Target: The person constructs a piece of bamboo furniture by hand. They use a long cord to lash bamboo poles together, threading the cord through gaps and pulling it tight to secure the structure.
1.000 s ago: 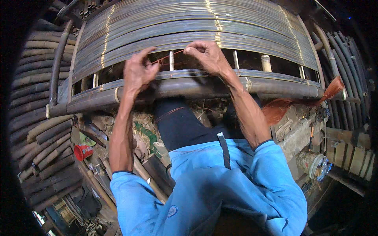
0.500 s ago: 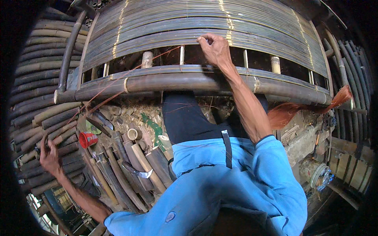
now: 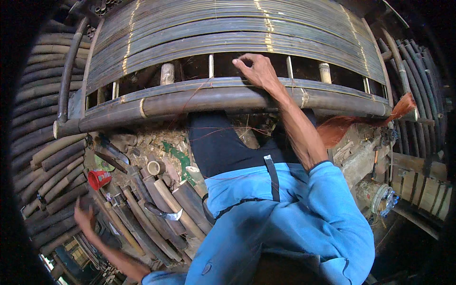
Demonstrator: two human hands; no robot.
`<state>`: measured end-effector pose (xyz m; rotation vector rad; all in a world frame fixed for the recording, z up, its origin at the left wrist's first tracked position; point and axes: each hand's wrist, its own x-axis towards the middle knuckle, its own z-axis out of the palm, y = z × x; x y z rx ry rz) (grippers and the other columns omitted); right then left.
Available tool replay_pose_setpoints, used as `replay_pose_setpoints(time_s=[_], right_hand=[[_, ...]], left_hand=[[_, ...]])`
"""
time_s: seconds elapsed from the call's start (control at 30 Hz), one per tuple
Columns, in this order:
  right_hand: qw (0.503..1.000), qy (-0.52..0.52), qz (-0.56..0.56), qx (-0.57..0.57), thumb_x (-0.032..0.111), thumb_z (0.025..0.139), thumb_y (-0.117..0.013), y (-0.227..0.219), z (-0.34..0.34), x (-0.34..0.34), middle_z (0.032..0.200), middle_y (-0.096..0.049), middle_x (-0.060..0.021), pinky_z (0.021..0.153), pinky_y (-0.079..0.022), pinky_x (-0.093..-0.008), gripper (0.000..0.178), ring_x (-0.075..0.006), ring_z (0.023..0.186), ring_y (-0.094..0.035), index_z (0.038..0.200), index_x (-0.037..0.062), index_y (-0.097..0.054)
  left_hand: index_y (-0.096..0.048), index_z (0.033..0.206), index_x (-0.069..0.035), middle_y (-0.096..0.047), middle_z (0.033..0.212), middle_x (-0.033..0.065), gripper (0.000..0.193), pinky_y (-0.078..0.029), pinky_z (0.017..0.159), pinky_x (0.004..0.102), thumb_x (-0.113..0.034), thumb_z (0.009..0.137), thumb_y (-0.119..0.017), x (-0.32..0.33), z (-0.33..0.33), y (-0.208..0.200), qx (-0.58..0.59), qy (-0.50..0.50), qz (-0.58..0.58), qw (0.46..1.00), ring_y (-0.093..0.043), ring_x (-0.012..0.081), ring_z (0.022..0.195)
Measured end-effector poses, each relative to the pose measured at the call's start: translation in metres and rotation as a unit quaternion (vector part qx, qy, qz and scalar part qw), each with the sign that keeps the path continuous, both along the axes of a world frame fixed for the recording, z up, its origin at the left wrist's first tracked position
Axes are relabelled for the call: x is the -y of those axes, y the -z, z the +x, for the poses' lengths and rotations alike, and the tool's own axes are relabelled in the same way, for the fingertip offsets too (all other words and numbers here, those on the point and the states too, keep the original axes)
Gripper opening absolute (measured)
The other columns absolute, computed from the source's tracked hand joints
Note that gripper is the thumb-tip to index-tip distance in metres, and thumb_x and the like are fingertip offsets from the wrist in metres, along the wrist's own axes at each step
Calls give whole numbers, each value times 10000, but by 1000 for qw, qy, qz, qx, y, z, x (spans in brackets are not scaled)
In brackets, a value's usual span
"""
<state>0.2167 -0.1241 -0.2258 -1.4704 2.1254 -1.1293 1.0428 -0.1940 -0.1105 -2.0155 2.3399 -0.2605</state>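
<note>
My right hand [image 3: 258, 70] is over the gap between a panel of dark bamboo slats [image 3: 190, 40] and the front bamboo pole [image 3: 190, 102]. Its thumb and forefinger are pinched together; what they hold, if anything, is too small to make out. Pale lashings cross the slats in rows. A thin red thread [image 3: 191, 99] hangs loosely over the front rail, left of that hand. Out to the left, my left hand [image 3: 84, 216] is smeared by motion above the stacked bamboo poles, so its grip does not show.
A bundle of reddish-brown fibre [image 3: 342, 130] lies at the frame's right end. On the ground to the left are a red cup [image 3: 99, 179], cut bamboo lengths [image 3: 156, 209] and a curved blade [image 3: 173, 215]. A clear jar [image 3: 382, 200] is at the right.
My left hand has moved down and inward. The red thread, earlier stretched across the left side of the frame, now hangs slack. My right hand has come slightly nearer, and the view has shifted.
</note>
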Motion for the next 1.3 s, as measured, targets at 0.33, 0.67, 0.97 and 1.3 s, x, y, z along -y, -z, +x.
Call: replay_pose_setpoints(time_s=[0.33,0.67,0.97,1.3], right_hand=[[997,15,64,-30,409,887,-688,12,8,5,845,-725,-234,788,-561,-440,383,-398,824,-719,1000,54,-776],[998,19,-52,-43,317,913,-690,-7,32,-9,1061,-723,-172,868,-546,-417,310,-328,949,-699,1083,63,-742],[951,-237,-184,-74,402,925,-677,-37,132,-5,1053,-671,-110,1078,-389,-489,342,-299,1088,-628,982,65,-673],[960,-246,-136,-12,358,844,-770,-31,173,-21,598,-342,-105,631,-327,-419,531,-306,584,-390,600,80,-389]], left_hand=[[-623,801,-32,-617,733,159,361,-471,681,526,-353,829,-785,-2,-573,107,-311,355,-174,864,-587,403,670],[-656,856,38,-671,974,169,230,-482,840,403,-163,962,-623,-13,-444,-29,-404,243,319,822,-656,277,974],[-610,582,-4,-607,592,114,374,-524,769,476,-276,825,-691,-59,-393,-73,-750,206,339,529,-599,287,546],[-504,598,-17,-532,574,59,478,-415,556,408,-312,931,-679,-73,-331,-62,-679,210,335,619,-497,220,548]])
